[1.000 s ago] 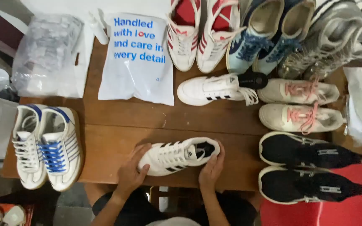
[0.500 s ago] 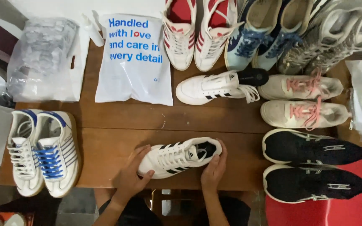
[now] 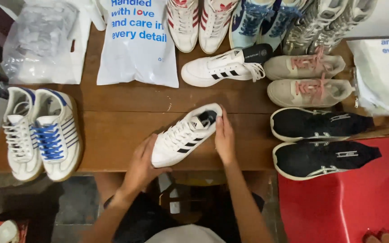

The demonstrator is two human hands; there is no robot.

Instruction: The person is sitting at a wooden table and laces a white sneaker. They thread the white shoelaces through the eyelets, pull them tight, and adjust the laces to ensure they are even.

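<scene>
1. The left hand (image 3: pixel 141 167) cups the toe of a white sneaker with black stripes (image 3: pixel 186 134); the right hand (image 3: pixel 224 140) grips its heel.
2. Flat and level half a second ago, the sneaker now angles diagonally near the tabletop (image 3: pixel 122 117) front edge, so it is being turned.
3. Its matching sneaker (image 3: pixel 223 67) lies further back, beside a white plastic bag (image 3: pixel 137 42).

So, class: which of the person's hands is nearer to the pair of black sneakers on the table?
Right. The right hand rests at the heel of the white sneaker, beside the black sneakers; the left hand holds its toe, farther away.
</scene>
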